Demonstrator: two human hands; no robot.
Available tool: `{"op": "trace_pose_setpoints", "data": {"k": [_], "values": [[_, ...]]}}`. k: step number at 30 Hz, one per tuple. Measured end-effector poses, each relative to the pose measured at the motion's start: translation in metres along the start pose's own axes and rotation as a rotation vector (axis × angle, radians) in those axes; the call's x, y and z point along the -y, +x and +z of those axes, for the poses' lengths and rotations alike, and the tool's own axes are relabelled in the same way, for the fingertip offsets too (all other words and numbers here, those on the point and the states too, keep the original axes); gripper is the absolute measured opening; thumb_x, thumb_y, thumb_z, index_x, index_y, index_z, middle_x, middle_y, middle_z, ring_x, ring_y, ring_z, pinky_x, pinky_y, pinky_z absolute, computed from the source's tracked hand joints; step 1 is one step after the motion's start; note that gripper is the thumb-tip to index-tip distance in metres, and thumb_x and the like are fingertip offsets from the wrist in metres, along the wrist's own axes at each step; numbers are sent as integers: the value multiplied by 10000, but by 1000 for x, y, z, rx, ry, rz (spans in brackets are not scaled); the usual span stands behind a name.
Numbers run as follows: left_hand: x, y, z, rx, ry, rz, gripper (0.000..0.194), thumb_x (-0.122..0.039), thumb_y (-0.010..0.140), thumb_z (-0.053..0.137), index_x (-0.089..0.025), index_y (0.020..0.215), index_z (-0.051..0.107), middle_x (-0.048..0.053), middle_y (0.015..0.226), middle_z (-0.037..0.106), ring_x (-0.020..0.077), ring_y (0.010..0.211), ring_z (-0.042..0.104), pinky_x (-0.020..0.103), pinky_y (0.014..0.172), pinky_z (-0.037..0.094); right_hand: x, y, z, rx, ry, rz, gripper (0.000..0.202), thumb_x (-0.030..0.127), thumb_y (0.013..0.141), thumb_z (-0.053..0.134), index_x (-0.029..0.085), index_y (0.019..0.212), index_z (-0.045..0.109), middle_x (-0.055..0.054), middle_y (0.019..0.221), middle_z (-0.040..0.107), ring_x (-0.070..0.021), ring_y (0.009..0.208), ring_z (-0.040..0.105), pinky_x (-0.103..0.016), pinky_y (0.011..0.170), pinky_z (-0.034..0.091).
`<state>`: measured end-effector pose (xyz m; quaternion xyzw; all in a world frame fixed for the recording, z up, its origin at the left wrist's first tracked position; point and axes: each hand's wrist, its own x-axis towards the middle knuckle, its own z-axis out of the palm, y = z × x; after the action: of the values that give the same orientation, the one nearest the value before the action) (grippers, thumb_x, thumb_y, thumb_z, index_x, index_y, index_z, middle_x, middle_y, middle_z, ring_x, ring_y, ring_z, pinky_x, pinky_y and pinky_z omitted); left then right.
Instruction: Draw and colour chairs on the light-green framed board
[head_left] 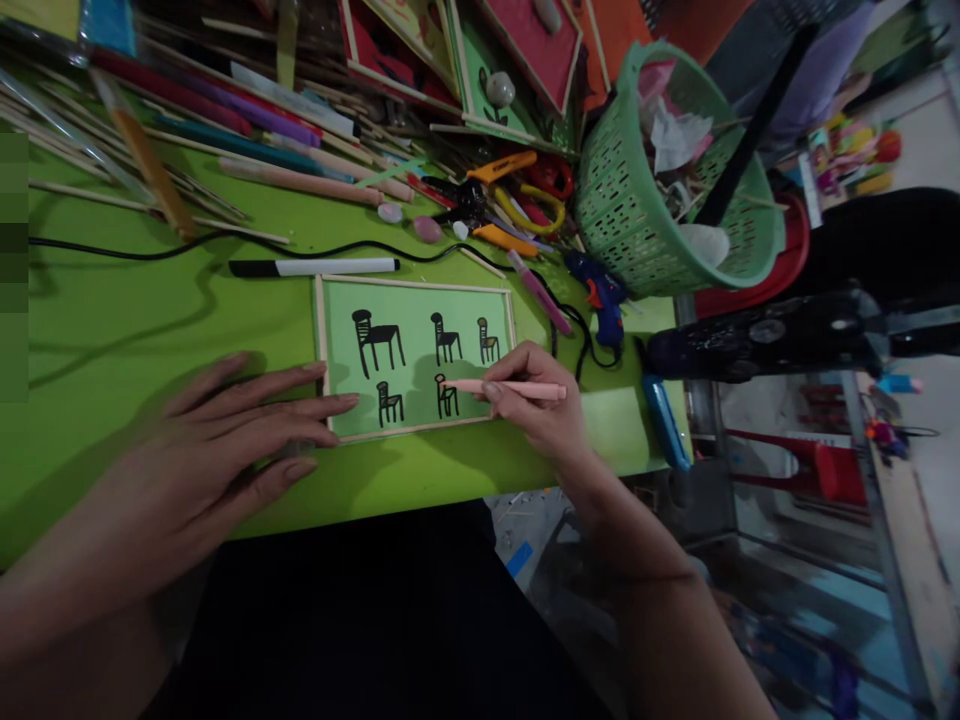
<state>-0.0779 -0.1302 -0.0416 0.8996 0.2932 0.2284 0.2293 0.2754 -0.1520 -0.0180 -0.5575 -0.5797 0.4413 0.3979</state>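
A green card (412, 395) framed with thin wooden sticks lies on the table, with several black chair drawings on it. Between the fingers of my right hand (536, 405) is a pink pen (525, 389), its tip touching or just above the lower middle chair drawing (447, 398). My left hand (240, 430) lies flat with fingers spread, fingertips resting on the card's left edge. Just beyond the card's top edge lies a black and white marker (315, 267).
A green plastic basket (622, 190) holding scraps stands at the back right. Near it lie a blue glue gun (604, 300), orange-handled pliers (472, 200) and a pink marker (538, 290). A black cable (360, 245) crosses behind the card. Pens and sticks pile up at the back left.
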Motion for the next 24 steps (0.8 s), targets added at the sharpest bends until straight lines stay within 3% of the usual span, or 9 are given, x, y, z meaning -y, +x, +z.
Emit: {"op": "trace_pose_setpoints", "data": {"k": [3, 8, 13, 24], "values": [[-2, 0, 0, 10, -4, 1, 256, -297, 1125, 486, -368, 1248, 698, -147, 1527, 705, 8, 1635, 370, 254, 1382, 121, 0, 0, 0, 3, 8, -4, 134, 326, 942, 815, 238, 900, 723, 26, 786, 702, -126, 653, 606, -293, 609, 461], [-4, -2, 1, -8, -88, -116, 252, -323, 1127, 501, -404, 1217, 721, -175, 1498, 719, 72, 1581, 487, 290, 1371, 170, -1, -1, -1, 8, 2, -8, 160, 344, 934, 830, 233, 894, 722, 27, 784, 703, -126, 659, 618, -289, 612, 460], [6, -6, 0, 74, 20, 5, 311, -268, 1067, 531, -390, 1307, 688, -149, 1574, 669, 128, 1622, 448, 324, 1384, 138, -1, -1, -2, 13, -2, 20, 178, 387, 940, 830, 244, 913, 729, 20, 796, 708, -135, 670, 621, -306, 623, 480], [2, -3, -2, 41, 7, -5, 293, -265, 1062, 530, -366, 1268, 712, -116, 1530, 712, 161, 1578, 518, 329, 1375, 174, 3, -1, 0, 33, -7, -10, 193, 364, 917, 838, 229, 867, 710, 18, 758, 703, -133, 642, 591, -287, 587, 440]]}}
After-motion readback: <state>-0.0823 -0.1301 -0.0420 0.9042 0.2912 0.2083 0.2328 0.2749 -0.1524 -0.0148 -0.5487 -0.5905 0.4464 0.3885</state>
